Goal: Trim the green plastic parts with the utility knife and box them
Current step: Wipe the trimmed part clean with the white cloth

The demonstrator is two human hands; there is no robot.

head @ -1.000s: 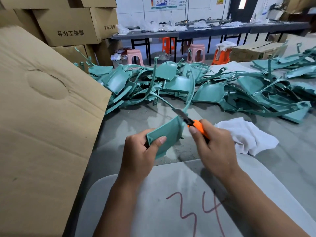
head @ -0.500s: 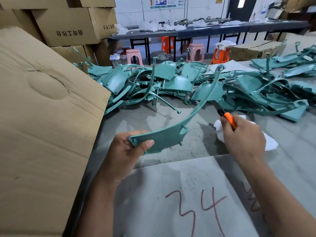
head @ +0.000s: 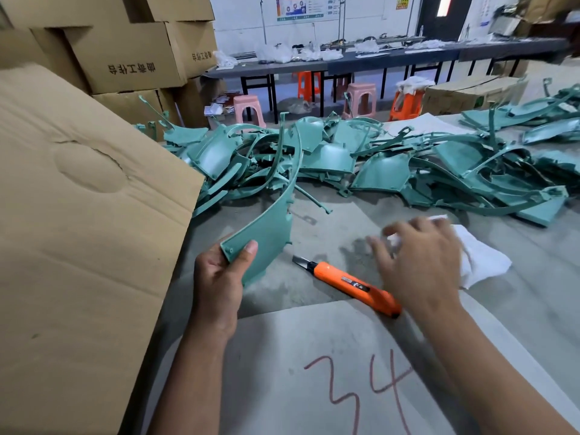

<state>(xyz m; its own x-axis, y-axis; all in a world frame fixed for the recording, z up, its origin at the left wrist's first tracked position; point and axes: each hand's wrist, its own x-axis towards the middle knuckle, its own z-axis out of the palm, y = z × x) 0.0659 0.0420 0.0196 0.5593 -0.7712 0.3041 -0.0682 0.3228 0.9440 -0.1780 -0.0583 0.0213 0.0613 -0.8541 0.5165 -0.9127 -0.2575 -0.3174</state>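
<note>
At the far left we see the flap of a cardboard box (head: 81, 233), and beside it our left hand (head: 219, 277) has a firm grip on the lower end of a curved green part (head: 266, 227), thumb on its face. On the bench (head: 314, 356) lies the orange knife (head: 348, 282), blade out. Our right hand (head: 423, 265) hovers just above its rear end, fingers spread and holding nothing, over a white cloth (head: 480, 262); a pile of green parts (head: 361, 161) lies behind.

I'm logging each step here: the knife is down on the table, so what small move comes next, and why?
Probably the left hand swings the curved green plastic part it grips leftward toward the brown cardboard box flap: the orange utility knife lies released, suggesting trimming is finished.
</note>
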